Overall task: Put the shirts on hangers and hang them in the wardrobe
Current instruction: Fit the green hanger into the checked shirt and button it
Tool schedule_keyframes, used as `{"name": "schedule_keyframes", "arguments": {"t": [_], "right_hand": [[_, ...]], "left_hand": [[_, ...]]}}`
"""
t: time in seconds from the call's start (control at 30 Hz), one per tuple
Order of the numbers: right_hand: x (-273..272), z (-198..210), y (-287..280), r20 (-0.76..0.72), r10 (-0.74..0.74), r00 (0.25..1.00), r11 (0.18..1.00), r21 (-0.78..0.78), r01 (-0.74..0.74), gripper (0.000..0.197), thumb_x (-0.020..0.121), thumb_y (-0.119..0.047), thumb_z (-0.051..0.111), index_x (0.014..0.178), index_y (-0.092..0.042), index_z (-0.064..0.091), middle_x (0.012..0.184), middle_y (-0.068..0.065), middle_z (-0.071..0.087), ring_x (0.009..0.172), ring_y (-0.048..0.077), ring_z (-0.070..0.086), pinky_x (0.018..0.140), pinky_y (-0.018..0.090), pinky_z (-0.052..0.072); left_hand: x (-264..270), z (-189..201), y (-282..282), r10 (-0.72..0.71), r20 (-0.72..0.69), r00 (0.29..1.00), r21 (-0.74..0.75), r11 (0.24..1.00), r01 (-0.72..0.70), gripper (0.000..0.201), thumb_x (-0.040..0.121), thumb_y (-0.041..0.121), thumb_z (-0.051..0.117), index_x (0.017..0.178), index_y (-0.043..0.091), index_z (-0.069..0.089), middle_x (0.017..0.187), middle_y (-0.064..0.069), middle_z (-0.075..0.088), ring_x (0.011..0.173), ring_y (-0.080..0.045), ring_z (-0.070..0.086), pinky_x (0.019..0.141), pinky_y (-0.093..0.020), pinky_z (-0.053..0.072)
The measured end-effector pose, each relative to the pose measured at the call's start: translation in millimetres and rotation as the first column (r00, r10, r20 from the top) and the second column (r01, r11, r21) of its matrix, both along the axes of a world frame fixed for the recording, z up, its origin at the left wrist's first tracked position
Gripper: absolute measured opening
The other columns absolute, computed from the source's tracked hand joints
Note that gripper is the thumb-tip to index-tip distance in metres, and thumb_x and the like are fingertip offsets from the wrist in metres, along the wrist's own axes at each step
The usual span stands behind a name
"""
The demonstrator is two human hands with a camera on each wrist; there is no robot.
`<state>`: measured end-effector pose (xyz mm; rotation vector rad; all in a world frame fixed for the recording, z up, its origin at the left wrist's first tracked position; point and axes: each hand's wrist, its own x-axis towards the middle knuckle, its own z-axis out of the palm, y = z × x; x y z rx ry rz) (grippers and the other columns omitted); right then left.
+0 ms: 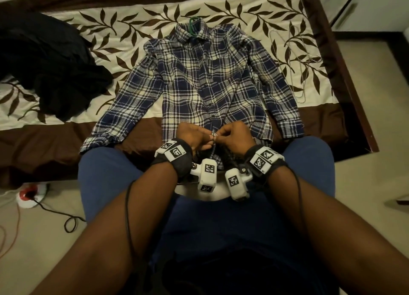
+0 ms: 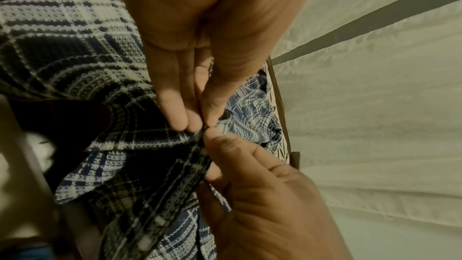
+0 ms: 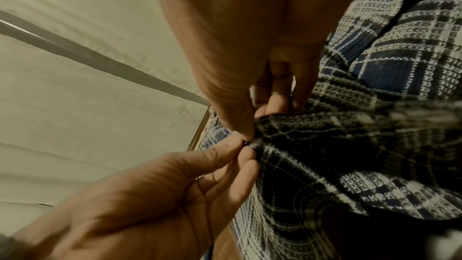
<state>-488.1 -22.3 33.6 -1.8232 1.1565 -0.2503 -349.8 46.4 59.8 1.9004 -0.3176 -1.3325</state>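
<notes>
A blue and white plaid shirt (image 1: 212, 78) lies flat on the bed (image 1: 155, 20), front side up, with its sleeves spread out to both sides; its bottom edge is at the near edge of the bed, close to the person's knees. A green hanger hook (image 1: 193, 22) pokes out of the collar at the far end of the shirt. The left hand (image 1: 192, 136) and the right hand (image 1: 234, 135) sit close together at the bottom of the shirt front; each hand pinches the cloth with thumb and fingertips. In the left wrist view the left fingertips (image 2: 185, 120) press on one edge of the cloth, and the right hand (image 2: 262, 191) pinches the other edge just beside them. In the right wrist view a small dark button (image 3: 246, 142) shows right where the two thumbs meet, and the left hand (image 3: 155, 195) comes up from below. A pile of dark clothes (image 1: 48, 69) lies on the left side of the bed, well apart from the shirt; thin wire hangers (image 1: 298, 58) lie on the right side, near the right sleeve. A white and red power strip (image 1: 31, 194) lies on the floor.
</notes>
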Motion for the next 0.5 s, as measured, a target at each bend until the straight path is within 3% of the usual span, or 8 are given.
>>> {"name": "schedule_keyframes", "arguments": {"t": [0.1, 0.2, 0.27, 0.4, 0.5], "right_hand": [[-0.7, -0.6, -0.1, 0.025, 0.019, 1.0, 1.0, -0.006, -0.019, 0.007, 0.076, -0.014, 0.083, 0.078, -0.011, 0.077, 0.073, 0.0, 0.073, 0.072, 0.016, 0.07, 0.07, 0.033, 0.059], [0.1, -3.1, 1.5, -0.005, 0.018, 1.0, 0.998, -0.068, -0.018, 0.013, 0.073, -0.019, 0.087, 0.077, -0.012, 0.076, 0.071, -0.003, 0.071, 0.066, 0.011, 0.066, 0.063, 0.026, 0.055], [0.9, -3.6, 3.6, -0.031, 0.023, 0.999, 0.993, -0.113, -0.026, 0.014, 0.074, -0.02, 0.086, 0.077, -0.012, 0.075, 0.07, -0.005, 0.069, 0.064, 0.008, 0.063, 0.06, 0.022, 0.051], [3.9, -2.2, 6.2, -0.084, 0.039, 0.996, 0.985, -0.166, -0.053, 0.014, 0.078, -0.02, 0.082, 0.079, -0.012, 0.071, 0.072, -0.004, 0.066, 0.067, 0.012, 0.062, 0.062, 0.027, 0.05], [8.8, 2.6, 4.7, -0.114, 0.071, 0.991, 0.974, -0.206, -0.093, 0.014, 0.078, -0.021, 0.08, 0.078, -0.013, 0.068, 0.072, -0.003, 0.065, 0.07, 0.016, 0.062, 0.066, 0.032, 0.053]], "left_hand": [[1.4, 1.6, 0.7, 0.006, -0.019, 1.0, 0.008, 1.0, -0.006, 0.009, 0.087, -0.01, 0.067, 0.081, -0.003, 0.067, 0.075, -0.02, 0.07, 0.061, -0.022, 0.068, 0.056, -0.025, 0.058], [2.7, 4.0, -0.2, -0.034, -0.021, 0.999, 0.03, 0.999, 0.035, 0.005, 0.088, -0.007, 0.066, 0.087, -0.003, 0.069, 0.073, -0.018, 0.069, 0.058, -0.019, 0.066, 0.05, -0.022, 0.055], [3.4, 5.1, -1.1, -0.047, -0.019, 0.999, 0.041, 0.998, 0.048, 0.007, 0.089, -0.007, 0.065, 0.087, -0.003, 0.07, 0.074, -0.018, 0.07, 0.063, -0.023, 0.067, 0.053, -0.025, 0.056], [6.4, 2.3, -4.9, -0.053, 0.012, 0.999, 0.031, 0.998, 0.053, 0.009, 0.086, -0.004, 0.067, 0.085, -0.001, 0.075, 0.082, -0.017, 0.074, 0.078, -0.031, 0.072, 0.076, -0.04, 0.061], [4.7, 3.9, -10.0, -0.03, 0.036, 0.999, 0.036, 0.999, 0.028, 0.018, 0.09, 0.013, 0.071, 0.091, -0.005, 0.072, 0.08, -0.016, 0.071, 0.062, -0.021, 0.064, 0.065, -0.033, 0.056]]}}
